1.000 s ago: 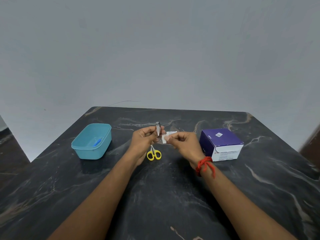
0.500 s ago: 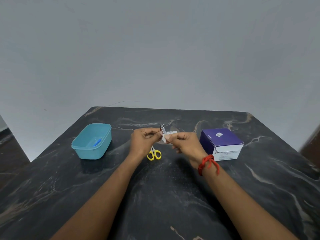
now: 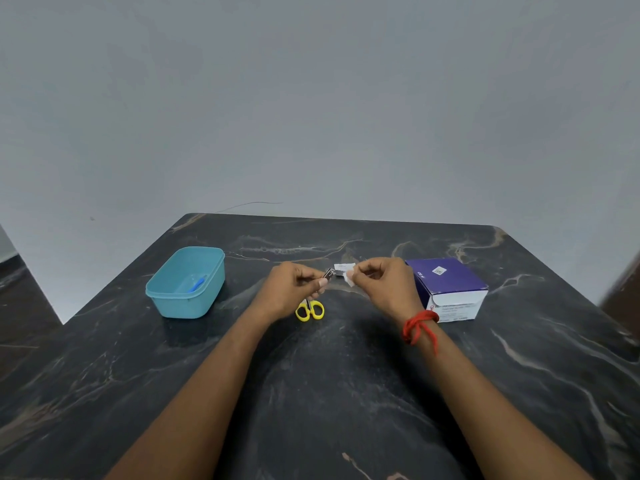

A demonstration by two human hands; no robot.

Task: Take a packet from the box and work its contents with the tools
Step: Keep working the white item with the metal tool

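Note:
My left hand (image 3: pixel 289 292) pinches a small metal nail clipper (image 3: pixel 329 273), its tip pointing right. My right hand (image 3: pixel 384 284) holds a small white swab (image 3: pixel 349 278) between thumb and fingers, a short gap away from the clipper tip. A white packet (image 3: pixel 344 266) lies on the table just behind the hands. Yellow-handled scissors (image 3: pixel 310 310) lie on the table below my left hand, their blades hidden by it. The purple and white box (image 3: pixel 446 285) stands right of my right hand.
A teal plastic tub (image 3: pixel 187 284) holding a small blue item (image 3: pixel 198 284) stands at the left of the dark marble table (image 3: pixel 329 393). A grey wall rises behind the table's far edge. A red thread is tied around my right wrist.
The clipper has tilted from upright to pointing right. My hands have drawn slightly apart, leaving a gap between clipper and swab.

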